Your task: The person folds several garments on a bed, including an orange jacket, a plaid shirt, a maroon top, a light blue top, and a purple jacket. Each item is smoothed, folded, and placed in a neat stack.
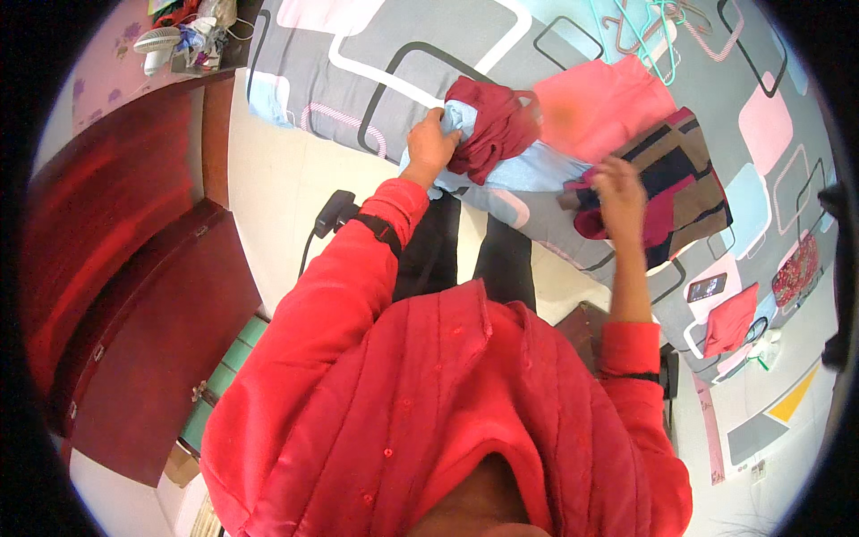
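Observation:
My left hand [431, 143] is closed on the edge of a light blue cloth [537, 168] at the bed's near side. Bunched on top of that cloth, right beside my fingers, is a maroon garment [492, 130]. My right hand [619, 192] is smeared by motion over the near left corner of a garment with dark, brown and magenta blocks [693, 174]; its grip cannot be made out. Behind the two hands, a coral pink cloth [595, 103] lies spread out, partly under the maroon one.
The bed [412, 80] has a grey patterned sheet. Turquoise and brown hangers [658, 36] lie at its far side. To the right are a phone [707, 287], a folded red cloth [732, 320] and a floral cloth [795, 268]. A dark red cabinet [161, 340] stands left, a small white fan [157, 45] far left.

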Tool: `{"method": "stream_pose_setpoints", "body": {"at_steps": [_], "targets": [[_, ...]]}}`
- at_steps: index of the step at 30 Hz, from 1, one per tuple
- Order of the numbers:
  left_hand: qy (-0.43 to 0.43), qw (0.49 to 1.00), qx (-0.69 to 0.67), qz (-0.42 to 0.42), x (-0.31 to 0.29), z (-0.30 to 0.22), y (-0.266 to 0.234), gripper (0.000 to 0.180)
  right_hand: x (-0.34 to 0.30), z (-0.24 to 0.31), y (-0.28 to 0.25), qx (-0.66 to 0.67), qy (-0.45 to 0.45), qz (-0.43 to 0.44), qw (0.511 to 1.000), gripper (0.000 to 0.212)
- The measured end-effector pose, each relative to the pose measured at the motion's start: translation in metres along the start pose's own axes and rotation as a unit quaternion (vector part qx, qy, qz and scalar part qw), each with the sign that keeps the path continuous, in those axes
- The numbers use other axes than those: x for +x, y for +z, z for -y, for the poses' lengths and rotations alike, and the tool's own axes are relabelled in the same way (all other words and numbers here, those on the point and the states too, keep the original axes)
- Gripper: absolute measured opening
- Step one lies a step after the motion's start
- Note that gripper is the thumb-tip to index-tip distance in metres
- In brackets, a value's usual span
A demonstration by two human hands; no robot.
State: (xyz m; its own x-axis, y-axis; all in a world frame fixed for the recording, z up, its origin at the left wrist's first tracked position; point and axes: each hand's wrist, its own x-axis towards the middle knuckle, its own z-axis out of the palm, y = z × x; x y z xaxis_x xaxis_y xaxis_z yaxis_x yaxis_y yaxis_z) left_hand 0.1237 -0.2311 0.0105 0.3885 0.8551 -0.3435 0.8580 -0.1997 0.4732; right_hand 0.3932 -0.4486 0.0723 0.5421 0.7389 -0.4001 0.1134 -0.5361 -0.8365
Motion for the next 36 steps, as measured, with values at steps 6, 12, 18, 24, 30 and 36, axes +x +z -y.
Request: {"method": "stream_pose_setpoints", "body": {"at_steps": [6, 12, 18, 24, 30, 36], "targets": [[-0.084, 0.888, -0.418, 0.170, -0.006, -0.023, -0.042, 0.024, 0.002, 0.012, 0.163, 0.097, 0.141, 0.132, 0.976, 0.049], [-0.085, 0.827, -0.541, 0.129, -0.012, -0.035, -0.097, 0.028, 0.022, 0.062, 0.152, 0.394, 0.143, 0.103, 0.902, 0.041], [-0.056, 0.921, -0.385, 0.004, 0.008, -0.002, -0.159, 0.023, 0.002, 0.154, 0.047, 0.502, 0.137, 0.096, 0.849, 0.037], [0.056, 0.957, -0.283, -0.037, 0.022, -0.039, -0.192, 0.030, -0.028, 0.218, 0.002, 0.488, -0.024, 0.157, 0.858, 0.060], [0.275, 0.932, -0.216, 0.096, -0.050, -0.110, -0.212, 0.064, -0.063, 0.298, 0.011, 0.414, -0.161, 0.229, 0.866, 0.047], [0.264, 0.893, -0.363, 0.034, -0.085, -0.174, -0.207, 0.046, -0.073, 0.328, -0.010, 0.189, -0.251, 0.105, 0.944, 0.041]]}}
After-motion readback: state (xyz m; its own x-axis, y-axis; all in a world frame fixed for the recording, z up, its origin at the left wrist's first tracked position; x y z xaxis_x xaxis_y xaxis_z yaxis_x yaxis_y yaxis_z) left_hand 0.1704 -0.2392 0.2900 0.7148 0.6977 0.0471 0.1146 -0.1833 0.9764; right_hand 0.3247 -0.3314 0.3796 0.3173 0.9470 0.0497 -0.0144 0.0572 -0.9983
